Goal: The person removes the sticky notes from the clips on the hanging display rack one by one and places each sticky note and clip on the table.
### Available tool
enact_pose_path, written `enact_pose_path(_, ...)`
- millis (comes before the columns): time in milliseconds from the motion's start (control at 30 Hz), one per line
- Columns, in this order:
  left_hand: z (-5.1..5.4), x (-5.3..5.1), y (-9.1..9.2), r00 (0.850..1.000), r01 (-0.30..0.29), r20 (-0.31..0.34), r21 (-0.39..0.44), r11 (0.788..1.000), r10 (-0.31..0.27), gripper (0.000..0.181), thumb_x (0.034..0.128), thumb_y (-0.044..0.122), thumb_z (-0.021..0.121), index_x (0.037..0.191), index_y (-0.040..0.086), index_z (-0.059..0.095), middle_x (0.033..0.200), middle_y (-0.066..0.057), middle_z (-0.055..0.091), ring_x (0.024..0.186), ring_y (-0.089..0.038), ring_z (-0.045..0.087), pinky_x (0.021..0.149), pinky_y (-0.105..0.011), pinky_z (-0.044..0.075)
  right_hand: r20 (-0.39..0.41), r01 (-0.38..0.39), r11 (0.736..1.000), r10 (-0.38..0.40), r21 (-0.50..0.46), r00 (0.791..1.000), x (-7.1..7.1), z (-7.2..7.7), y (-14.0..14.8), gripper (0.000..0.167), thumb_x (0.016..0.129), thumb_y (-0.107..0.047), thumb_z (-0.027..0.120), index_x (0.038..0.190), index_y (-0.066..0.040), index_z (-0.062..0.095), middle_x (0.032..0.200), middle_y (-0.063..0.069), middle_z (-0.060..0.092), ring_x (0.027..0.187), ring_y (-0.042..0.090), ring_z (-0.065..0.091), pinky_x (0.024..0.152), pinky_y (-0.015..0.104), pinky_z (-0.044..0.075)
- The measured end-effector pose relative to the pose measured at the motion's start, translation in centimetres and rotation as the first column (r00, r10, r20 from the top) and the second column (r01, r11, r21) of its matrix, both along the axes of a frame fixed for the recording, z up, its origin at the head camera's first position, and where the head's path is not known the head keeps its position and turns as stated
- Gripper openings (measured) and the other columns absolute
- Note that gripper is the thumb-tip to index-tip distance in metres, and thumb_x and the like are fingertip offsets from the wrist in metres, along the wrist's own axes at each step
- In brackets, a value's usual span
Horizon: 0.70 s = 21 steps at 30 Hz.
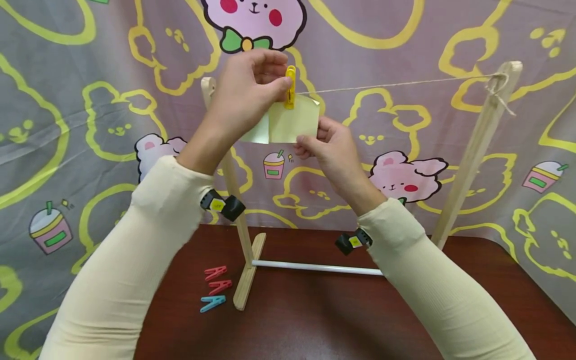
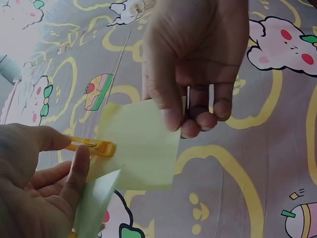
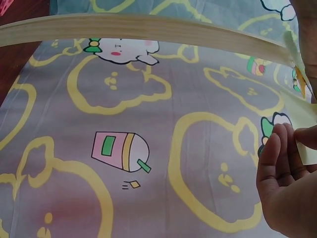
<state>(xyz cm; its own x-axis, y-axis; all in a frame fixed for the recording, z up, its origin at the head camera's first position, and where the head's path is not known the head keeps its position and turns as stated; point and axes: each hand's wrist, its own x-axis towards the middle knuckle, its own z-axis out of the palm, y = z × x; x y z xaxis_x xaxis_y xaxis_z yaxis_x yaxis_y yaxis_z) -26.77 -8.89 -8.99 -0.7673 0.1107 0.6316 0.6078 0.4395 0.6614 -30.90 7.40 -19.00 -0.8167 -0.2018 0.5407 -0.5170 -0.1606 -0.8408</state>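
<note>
1. Yellow sheet (image 1: 294, 125): it is up at string height, between two raised hands, at the far end of cream sleeves. The left sleeve (image 1: 121, 260) and right sleeve (image 1: 441, 280) come closest to the viewer, each with a small black device strapped at the wrist.

2. The right hand (image 1: 337, 150) holds the sheet by its lower right corner, the thumb on the near face and the fingers behind.

3. The left hand (image 1: 247, 87) pinches a yellow clothespin (image 1: 290, 87) between thumb and forefinger. The pin stands upright at the sheet's top edge, its lower end lying over the paper.

4. A second sheet (image 1: 257, 131), paler and partly hidden by the left hand, hangs just at the first one's left; whether they touch, I cannot tell.

5. On the dark red table (image 1: 315, 320) lie a blue clothespin (image 1: 216, 300) and, beyond it, two red clothespins (image 1: 222, 284), all left of a wooden foot (image 1: 243, 292).

6. A white bar (image 1: 315, 268) runs from the left post (image 1: 243, 235) toward the right post (image 1: 479, 145); twine (image 1: 396, 86) is knotted near the right post's top.

7. Behind everything hangs a printed cloth (image 1: 405, 30) with yellow outlines, bears and cups.
</note>
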Motion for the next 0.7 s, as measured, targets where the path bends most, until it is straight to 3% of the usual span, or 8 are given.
enact_pose_path(300,0.56,-0.06,0.14,0.998,0.027,0.049,-0.020,0.999,-0.026,0.030,0.1005,0.014,0.070,0.128,0.002,0.070,0.106,-0.006,0.071,0.088,-0.013,0.069,0.087,-0.024,0.059,-0.013,-0.007,1.000,0.007,0.006,1.000,0.16,0.03,0.13,0.020,0.096,0.002,0.064,0.116,0.006,0.063,0.079,0.001,0.070,0.072,0.013,0.067,0.068,0.024,0.058)
enact_pose_path(700,0.44,-0.06,0.51,0.999,0.028,0.027,-0.002,1.000,-0.028,0.021,0.1010,0.005,0.066,0.121,0.000,0.070,0.095,-0.003,0.062,0.082,-0.015,0.065,0.082,-0.026,0.058,-0.020,-0.002,1.000,0.003,0.025,1.000,-0.03,-0.16,0.16,0.022,0.097,0.002,0.063,0.119,0.008,0.063,0.081,0.001,0.071,0.073,0.013,0.067,0.068,0.025,0.058)
